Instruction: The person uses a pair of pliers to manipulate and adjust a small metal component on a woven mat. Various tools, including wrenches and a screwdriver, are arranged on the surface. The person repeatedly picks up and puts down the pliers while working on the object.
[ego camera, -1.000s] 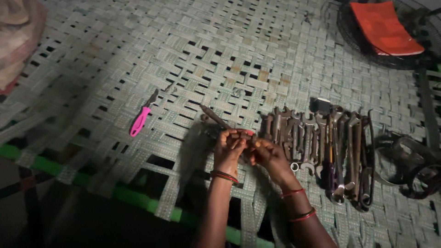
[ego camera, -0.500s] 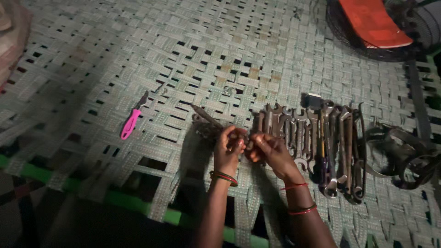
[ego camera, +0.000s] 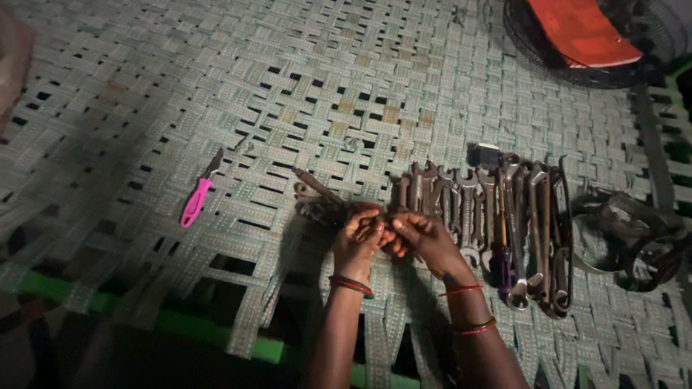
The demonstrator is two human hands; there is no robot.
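Both hands are brought together just left of the row of spanners (ego camera: 497,216) that is laid out side by side on the woven strap surface (ego camera: 303,94). The left hand (ego camera: 358,238) is curled, its fingers closed around the near end of a dark, rusty plier-like tool (ego camera: 317,198), whose long metal part is seen slanting up and away to the left of the spanner row. The right hand (ego camera: 422,238) is pressed against the left one, its fingertips touching the same spot; whether a grip is kept on the tool by this hand or only on a small part cannot be told, since the light is dim and the fingers overlap. Red and dark bangles are worn on both wrists.

The spanners are lined up with their heads pointing away, the shorter ones nearest the hands and the longer ones toward the right end of the row. A small dark block-shaped thing (ego camera: 486,155) is set at the far edge of the row. A knife with a pink handle (ego camera: 196,200) is seen well to the left of the row, lying alone on the straps, blade pointing away. Just right of the row, a heap of dark metal rings and bands (ego camera: 634,234) is found. Far beyond the row, at the upper right, a round black wire basket (ego camera: 548,61) is placed, with a flat red-orange thing (ego camera: 584,29) lying in it.
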